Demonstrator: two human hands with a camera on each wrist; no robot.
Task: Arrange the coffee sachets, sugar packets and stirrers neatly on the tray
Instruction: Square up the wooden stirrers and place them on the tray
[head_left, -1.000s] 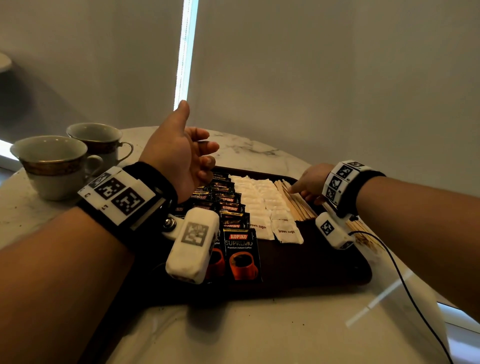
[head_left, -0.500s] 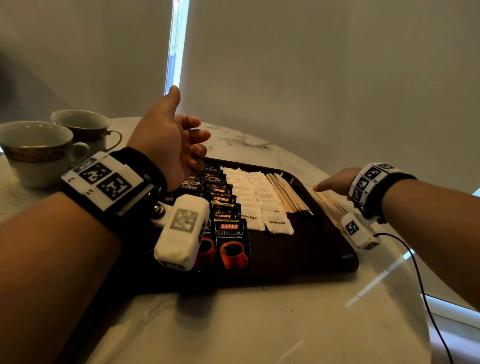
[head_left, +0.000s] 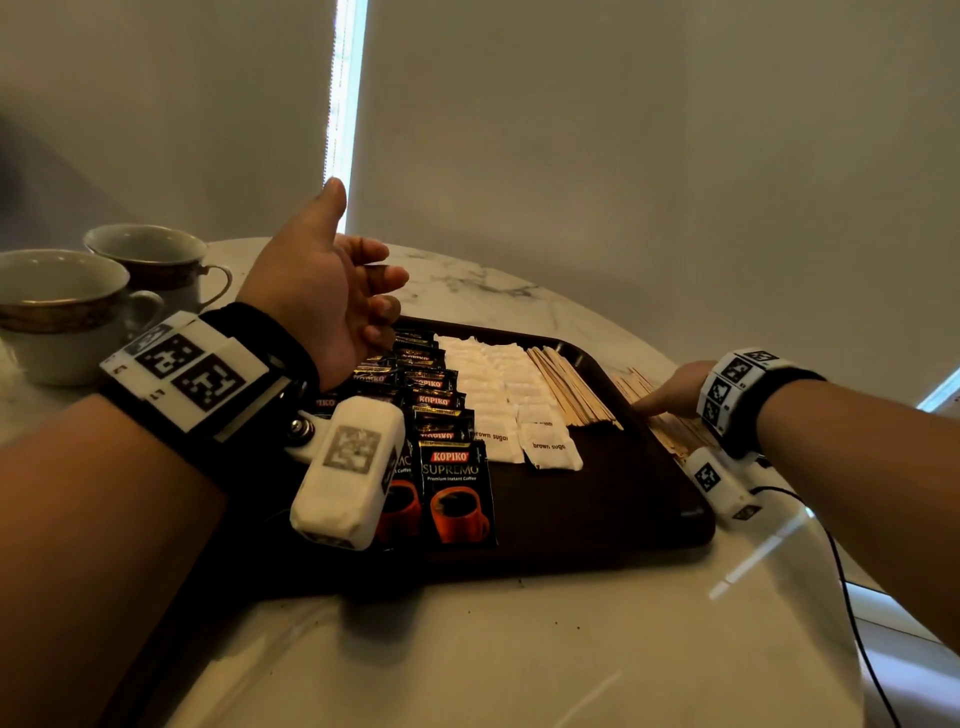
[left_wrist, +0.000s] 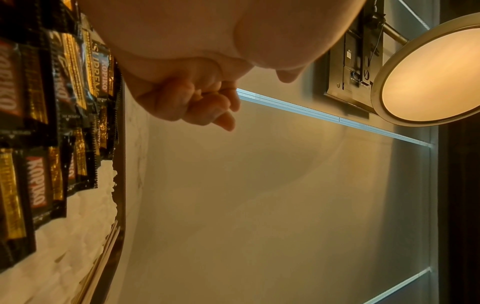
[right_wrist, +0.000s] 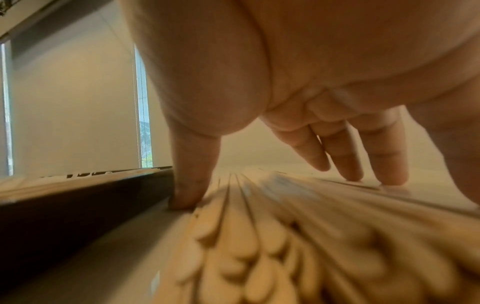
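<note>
Head: dark tray (head_left: 649, 499) on white marble table (head_left: 467, 649), blinds (head_left: 623, 156) behind

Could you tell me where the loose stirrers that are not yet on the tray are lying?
In the head view the loose stirrers lie on the table just outside the tray's right rim, under the right hand, whose fingertips touch them.

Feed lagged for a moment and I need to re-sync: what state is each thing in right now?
Coffee sachets: overlapping rows, tray's left side.
Sugar packets: overlapping rows, mid-tray.
Stirrers on tray: lying flat beside the sugar.
Loose stirrers: heaped on the table outside the tray's right rim.
Tray: flat on table.
Cups: upright, off tray.
Left hand: raised, loosely curled, empty.
Right hand: fingers extended, touching loose stirrers.
</note>
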